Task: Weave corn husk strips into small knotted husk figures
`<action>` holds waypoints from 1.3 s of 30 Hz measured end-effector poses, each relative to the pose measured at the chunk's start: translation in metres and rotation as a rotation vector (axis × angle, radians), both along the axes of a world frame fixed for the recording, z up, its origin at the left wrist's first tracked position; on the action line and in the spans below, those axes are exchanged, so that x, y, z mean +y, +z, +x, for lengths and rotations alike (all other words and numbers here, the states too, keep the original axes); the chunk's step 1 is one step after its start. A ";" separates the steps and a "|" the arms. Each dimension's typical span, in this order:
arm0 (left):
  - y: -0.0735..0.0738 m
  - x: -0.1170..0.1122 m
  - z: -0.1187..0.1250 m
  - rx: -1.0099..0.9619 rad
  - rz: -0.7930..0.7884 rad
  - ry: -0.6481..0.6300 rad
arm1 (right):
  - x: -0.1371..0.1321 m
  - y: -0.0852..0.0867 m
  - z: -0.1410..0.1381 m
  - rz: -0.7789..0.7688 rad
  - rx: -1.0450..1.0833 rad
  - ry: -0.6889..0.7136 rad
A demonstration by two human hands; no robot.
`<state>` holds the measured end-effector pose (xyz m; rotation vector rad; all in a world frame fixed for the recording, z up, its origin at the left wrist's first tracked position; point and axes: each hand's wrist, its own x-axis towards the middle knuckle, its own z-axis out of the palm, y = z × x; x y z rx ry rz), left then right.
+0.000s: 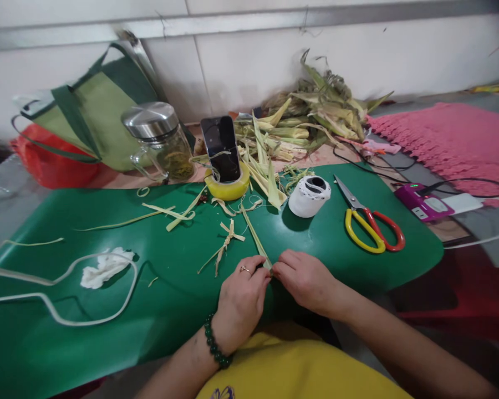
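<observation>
Both hands meet at the table's near edge on a narrow strip of pale green corn husk (255, 237), which points away from me. My left hand (243, 296), with a ring and a green bead bracelet, pinches the strip's near end. Right beside it, my right hand (305, 280) closes its fingers on the same end; the fingertips hide the exact grip. Just left of the strip lies a small figure of knotted husk (227, 244). Scissors (361, 219) with one yellow and one red handle lie open to the right, near a white roll (310, 197).
A phone (221, 148) leans upright in a yellow tape roll (228, 189). Behind are a husk pile (311, 111), a lidded glass jar (162, 141) and a green bag (91, 111). White cable (62, 316) and crumpled tissue (107, 267) lie left; a purple power adapter (426, 204) sits right.
</observation>
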<state>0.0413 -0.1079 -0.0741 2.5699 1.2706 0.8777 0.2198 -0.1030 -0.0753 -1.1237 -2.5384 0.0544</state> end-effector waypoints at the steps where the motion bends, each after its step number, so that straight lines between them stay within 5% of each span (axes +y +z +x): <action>1: -0.001 0.000 0.000 0.007 -0.001 0.007 | 0.002 0.001 0.000 -0.044 -0.022 0.002; 9: 0.004 -0.001 0.005 0.085 -0.082 0.101 | 0.015 0.034 -0.009 -0.498 -0.180 -0.108; 14: 0.006 -0.002 0.008 0.088 -0.101 0.113 | 0.022 0.045 -0.012 -0.608 -0.132 -0.148; 18: 0.007 0.002 0.009 0.123 -0.101 0.111 | 0.025 0.038 -0.011 -0.645 -0.034 -0.223; 21: 0.010 0.004 0.009 0.136 -0.112 0.116 | 0.026 0.025 -0.007 -0.629 0.120 -0.218; 28: 0.015 0.005 0.008 0.116 -0.151 0.119 | 0.022 0.005 0.016 -0.413 0.384 0.050; 39: 0.013 0.005 0.008 0.103 -0.119 0.094 | 0.017 0.006 0.012 -0.260 0.104 0.100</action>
